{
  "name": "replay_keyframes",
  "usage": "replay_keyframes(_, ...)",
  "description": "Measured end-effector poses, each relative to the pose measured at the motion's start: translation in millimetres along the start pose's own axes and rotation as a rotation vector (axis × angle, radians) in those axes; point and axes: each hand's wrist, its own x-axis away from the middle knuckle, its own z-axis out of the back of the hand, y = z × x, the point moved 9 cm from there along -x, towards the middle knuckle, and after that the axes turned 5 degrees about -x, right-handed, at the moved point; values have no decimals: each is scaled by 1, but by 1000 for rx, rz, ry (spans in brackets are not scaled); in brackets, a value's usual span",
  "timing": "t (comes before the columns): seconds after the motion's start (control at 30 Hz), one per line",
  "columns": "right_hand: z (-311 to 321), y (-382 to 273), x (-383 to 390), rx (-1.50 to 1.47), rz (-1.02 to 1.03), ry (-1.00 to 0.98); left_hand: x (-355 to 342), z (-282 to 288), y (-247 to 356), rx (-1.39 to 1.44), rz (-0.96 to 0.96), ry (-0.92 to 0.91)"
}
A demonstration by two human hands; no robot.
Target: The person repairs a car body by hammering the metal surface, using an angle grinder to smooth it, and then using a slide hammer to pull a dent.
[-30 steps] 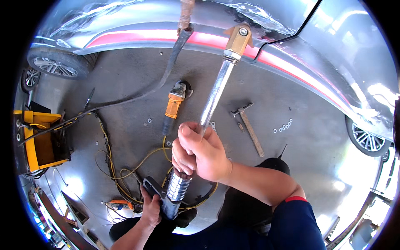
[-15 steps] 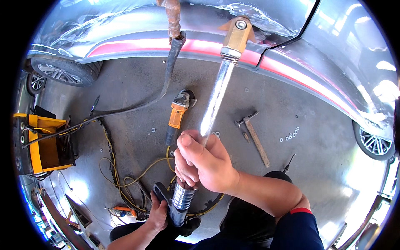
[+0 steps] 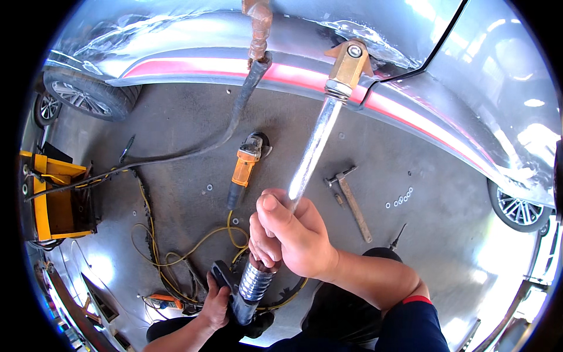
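A long dent puller spans the middle of the view, with a shiny metal rod (image 3: 314,149), a brass-coloured head (image 3: 348,71) and a ribbed metal section (image 3: 255,284) at its lower end. The head lies over the scuffed lower side of the grey car (image 3: 193,32); whether it touches the metal I cannot tell. My right hand (image 3: 296,234) is closed around the shaft just above the ribbed part. Lower left, my left hand (image 3: 216,306) grips the puller's dark handle (image 3: 224,276).
An orange angle grinder (image 3: 244,167), a hammer (image 3: 354,208) and several washers (image 3: 400,200) lie on the floor. A thick black cable (image 3: 229,126) runs from a copper-coloured clamp (image 3: 258,29) toward a yellow machine (image 3: 56,196). Yellow cords loop beside my left arm.
The whole view has shifted slightly, with the car edge and puller head now lower and further right. Both hands keep the same grip on the dent puller.
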Motion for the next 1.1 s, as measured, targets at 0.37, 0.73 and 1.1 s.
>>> replay_keyframes(0.37, -3, -7, 2, 101, 10, 57, -3, 2, 2, 27, 31, 26)
replay_keyframes(0.73, -1, -5, 3, 112, -5, 78, -4, 5, 2, 57, 44, -14)
replay_keyframes(1.1, -3, -9, 8, 173, 108, 69, -7, -7, -10, 85, 266, -109)
